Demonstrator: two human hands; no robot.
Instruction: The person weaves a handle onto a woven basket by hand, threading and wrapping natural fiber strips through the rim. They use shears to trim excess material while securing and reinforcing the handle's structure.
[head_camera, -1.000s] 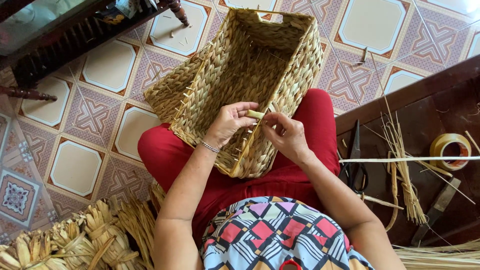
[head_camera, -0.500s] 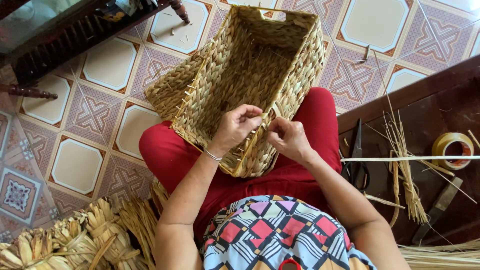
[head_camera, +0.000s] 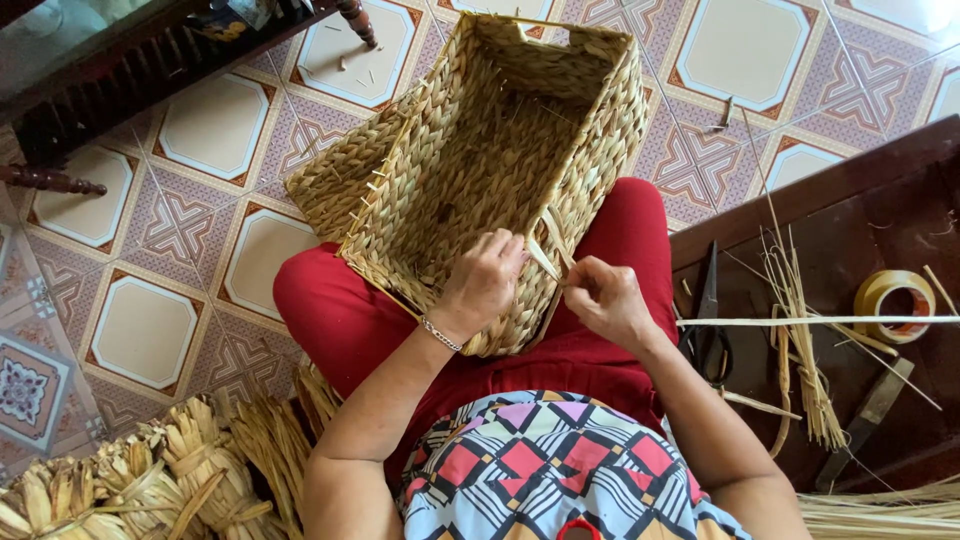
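Woven straw basket (head_camera: 500, 160) resting on the seated person's red-clad lap, mouth facing up. Left hand (head_camera: 482, 283) grips the basket's near rim; right hand (head_camera: 603, 297) pinches a loose straw strand (head_camera: 545, 262) at that rim. Scissors (head_camera: 706, 320) and tape roll (head_camera: 893, 305) lie on the dark counter (head_camera: 850, 210).

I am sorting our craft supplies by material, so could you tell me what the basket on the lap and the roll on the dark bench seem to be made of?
The basket looks woven from dried plant fibre, perhaps seagrass or water hyacinth: matt tan twisted strands, loose ends sticking out. The roll looks like glossy yellowish adhesive tape on a ring core, though its exact kind is unclear.
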